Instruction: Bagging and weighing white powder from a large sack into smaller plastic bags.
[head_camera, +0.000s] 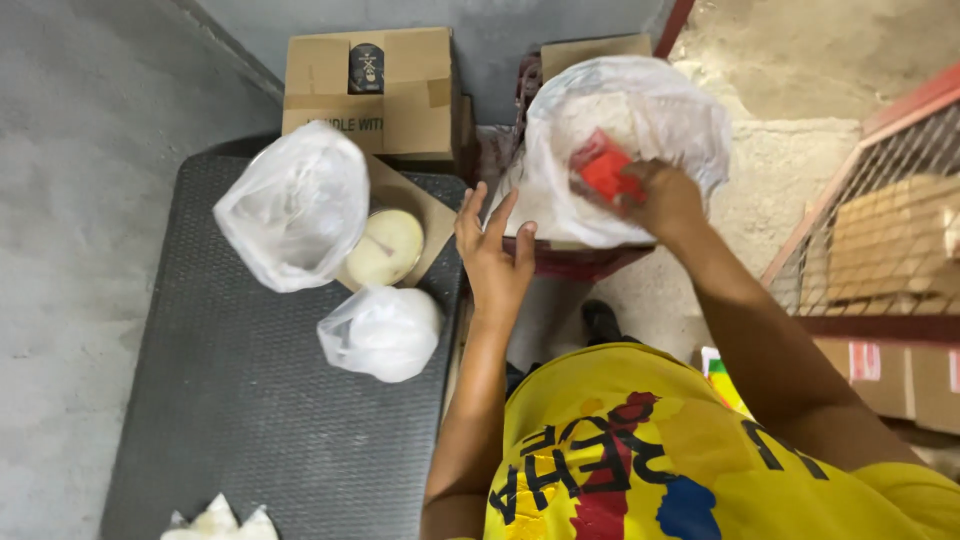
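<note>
Right hand (665, 200) pinches a flat red packet (605, 172) inside the translucent plastic bag (610, 110); left hand (495, 255), fingers spread and empty, touches the bag's near-left side

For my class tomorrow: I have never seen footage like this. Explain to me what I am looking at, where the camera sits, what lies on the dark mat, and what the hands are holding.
There is one picture, taken by a camera worn on a person's head, looking down past their yellow shirt at their own two bare hands. No machine is involved.

The right hand reaches into a large clear plastic bag and grips a red scoop-like object inside it. The left hand is open beside that bag, holding nothing.

On the dark ribbed mat lie two tied clear bags, a bigger one and a smaller one, with a round cream-coloured lidded tub between them on a piece of cardboard. A cardboard box stands behind.
</note>
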